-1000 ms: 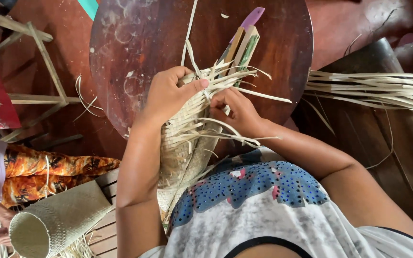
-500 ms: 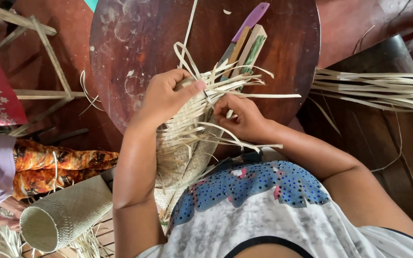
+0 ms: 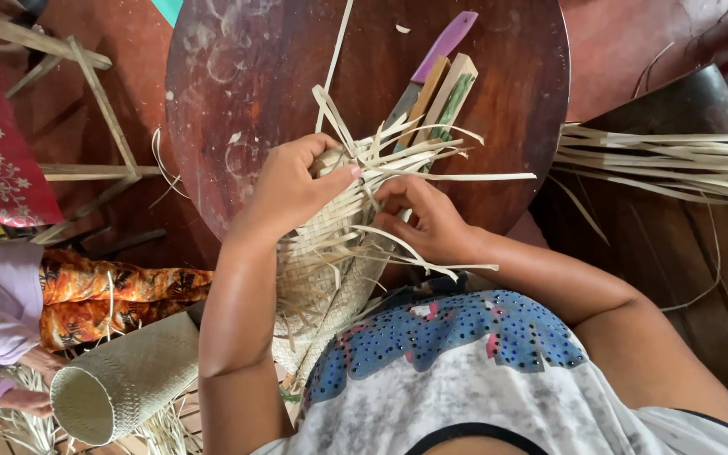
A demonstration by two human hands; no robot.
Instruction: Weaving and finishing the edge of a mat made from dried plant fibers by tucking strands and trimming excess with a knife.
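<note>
The person is mid-weave on a half-made woven basket [image 3: 330, 261] that lies between the lap and the round wooden table [image 3: 238, 101]. The left hand [image 3: 292, 190] is clamped over its upper edge, while the right hand [image 3: 427, 219] pinches loose pale strips [image 3: 431, 160] just beside that grip. The next move seems to call for threading one strip over and under its neighbours while the left hand keeps the edge tight.

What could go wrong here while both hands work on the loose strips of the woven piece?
The loose strips stick out freely past the left hand and right hand, so the open weave might slip or loosen. A knife with a purple handle lies just behind the woven piece on the round table; a strip or hand may catch it.
</note>
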